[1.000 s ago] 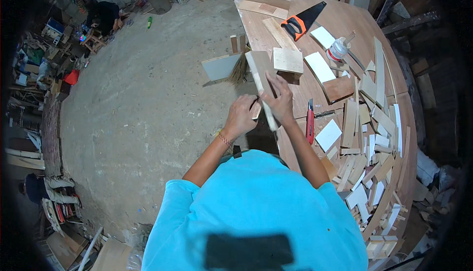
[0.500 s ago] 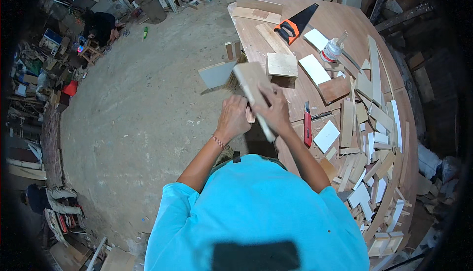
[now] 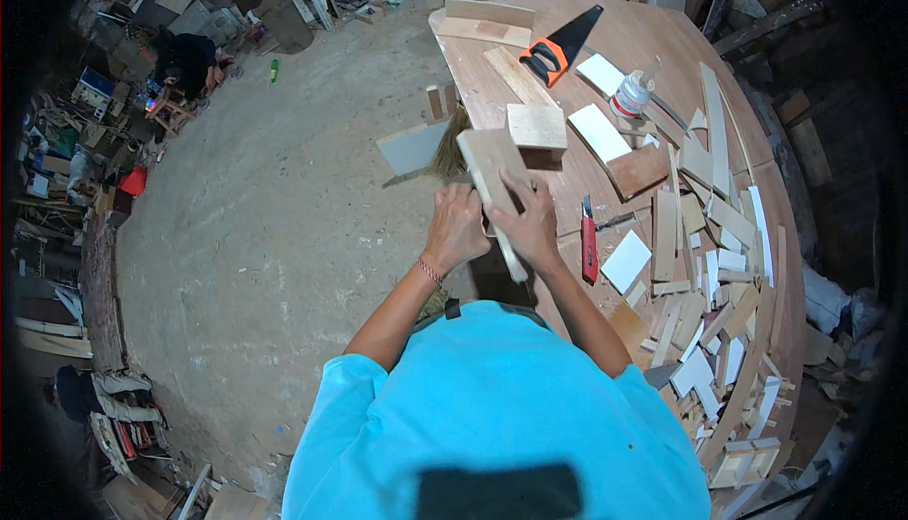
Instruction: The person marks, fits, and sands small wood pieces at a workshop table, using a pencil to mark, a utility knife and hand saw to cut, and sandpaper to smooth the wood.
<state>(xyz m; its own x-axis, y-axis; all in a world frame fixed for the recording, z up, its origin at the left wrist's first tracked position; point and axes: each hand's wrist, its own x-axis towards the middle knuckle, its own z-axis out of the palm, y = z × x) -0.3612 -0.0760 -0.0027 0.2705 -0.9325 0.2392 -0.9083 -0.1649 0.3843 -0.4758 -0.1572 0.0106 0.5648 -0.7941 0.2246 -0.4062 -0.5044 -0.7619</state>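
My right hand (image 3: 532, 225) grips a flat wooden board (image 3: 494, 159) by its side, holding it tilted in front of my body. Beside the board's left edge is my left hand (image 3: 458, 225), its fingers curled closed. What those fingers hold is mostly hidden; only a small pale sliver shows next to the board. Just beyond the board, a small box-like wooden piece (image 3: 536, 127) rests on the table edge. To the right of my right hand lies a red utility knife (image 3: 588, 244).
The wooden table (image 3: 653, 33) carries an orange-handled saw (image 3: 560, 47), a glue bottle (image 3: 632, 95) and white panels (image 3: 599, 132). Several wood offcuts (image 3: 719, 303) crowd its right side. A straw broom (image 3: 451, 145) stands by the table. People (image 3: 184, 59) are at the far left and lower left.
The board has shifted slightly right and toward me, still in my right hand. My left hand stays closed beside it, turned a little. At lower left, a person has come further into view.
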